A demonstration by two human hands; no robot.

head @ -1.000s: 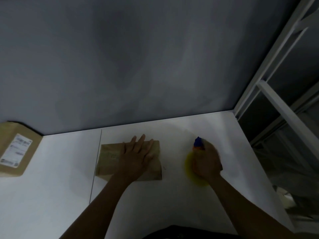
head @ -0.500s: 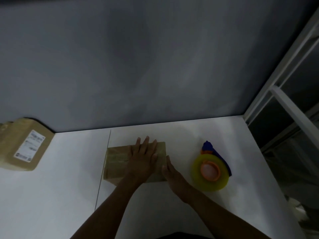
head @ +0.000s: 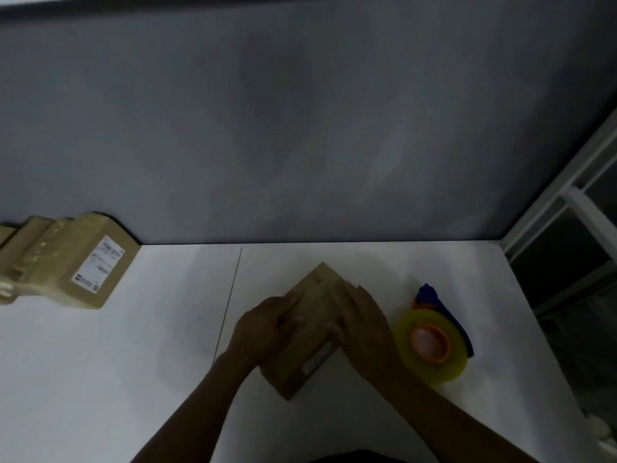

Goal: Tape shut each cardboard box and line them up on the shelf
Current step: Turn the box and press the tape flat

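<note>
A small brown cardboard box [head: 314,332] sits between both hands on the white shelf surface [head: 140,355], turned diagonally with one corner pointing away from me. My left hand [head: 263,325] grips its left side with fingers over the top. On the box's right side, my right hand [head: 362,324] holds it with the thumb across the top. A yellow tape roll with an orange core in a blue dispenser [head: 434,342] lies just right of my right hand, untouched.
Taped cardboard boxes [head: 63,262] stand in a row at the far left against the grey wall, the nearest one bearing a white label. A white metal frame [head: 564,192] rises at the right, past the shelf's edge.
My right hand let go of the tape roll and came over to the box. Both hands took hold of the box and turned it from square to diagonal.
</note>
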